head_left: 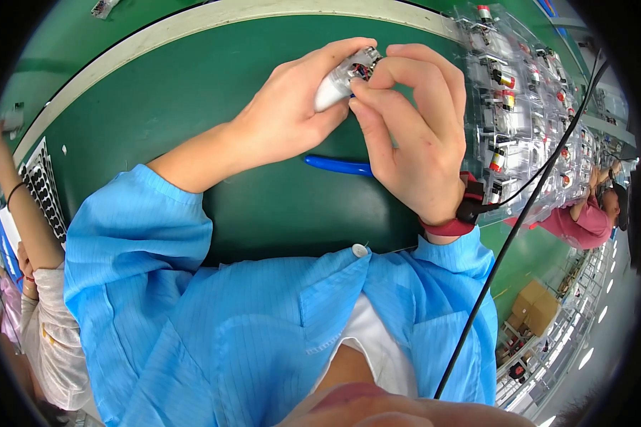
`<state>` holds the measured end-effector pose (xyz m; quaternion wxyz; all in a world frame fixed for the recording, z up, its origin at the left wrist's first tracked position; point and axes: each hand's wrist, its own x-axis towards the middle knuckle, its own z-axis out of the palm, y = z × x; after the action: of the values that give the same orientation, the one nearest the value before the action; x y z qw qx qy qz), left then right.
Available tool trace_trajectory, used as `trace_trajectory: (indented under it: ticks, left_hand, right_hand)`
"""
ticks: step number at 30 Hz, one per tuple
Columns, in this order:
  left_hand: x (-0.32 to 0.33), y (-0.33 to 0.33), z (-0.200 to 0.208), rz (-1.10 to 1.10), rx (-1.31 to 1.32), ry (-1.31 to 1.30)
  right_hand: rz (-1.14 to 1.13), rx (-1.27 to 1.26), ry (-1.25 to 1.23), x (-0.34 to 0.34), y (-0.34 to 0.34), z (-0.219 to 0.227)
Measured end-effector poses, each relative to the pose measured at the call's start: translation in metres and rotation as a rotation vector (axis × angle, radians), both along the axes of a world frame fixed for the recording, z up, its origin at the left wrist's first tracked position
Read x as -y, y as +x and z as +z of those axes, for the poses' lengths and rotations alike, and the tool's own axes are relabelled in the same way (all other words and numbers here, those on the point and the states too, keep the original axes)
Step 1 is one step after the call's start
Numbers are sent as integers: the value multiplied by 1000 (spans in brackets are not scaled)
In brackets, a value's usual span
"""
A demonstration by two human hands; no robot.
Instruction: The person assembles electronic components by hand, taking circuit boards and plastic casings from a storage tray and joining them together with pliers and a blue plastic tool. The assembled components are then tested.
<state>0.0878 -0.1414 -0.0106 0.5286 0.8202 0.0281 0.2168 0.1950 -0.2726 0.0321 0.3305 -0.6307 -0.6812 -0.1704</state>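
Note:
My left hand is closed around a small white and clear plastic device, tilted with its open end up and to the right. Wires and small parts show in that end. The fingers of my right hand pinch together at the open end; what lies between their tips is too small and hidden to name. On the green table below sits a blue-handled tool, partly covered by my right hand. A red wrist strap with a black clip circles my right wrist.
Clear plastic trays holding several small devices with red-capped cylinders stand along the right. A black cable runs down across the right side. A pale rail borders the table's far edge. Other people are at the left and far right.

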Motion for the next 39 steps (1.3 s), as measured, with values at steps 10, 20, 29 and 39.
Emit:
trace_trajectory:
  ticks: [10, 20, 29, 39]
  left_hand:
    - [2, 1, 3, -9, 2, -42]
    - [0, -2, -2, 12, -25, -124]
    - [-1, 2, -4, -32, 13, -190]
    - [3, 0, 3, 27, -10, -78]
  right_hand:
    - [15, 38, 156, -4, -6, -16]
    - [-40, -648, 77, -4, -2, -23]
    - [-51, -299, 124, -5, 3, -17]
    - [-37, -96, 107, -5, -1, -8]
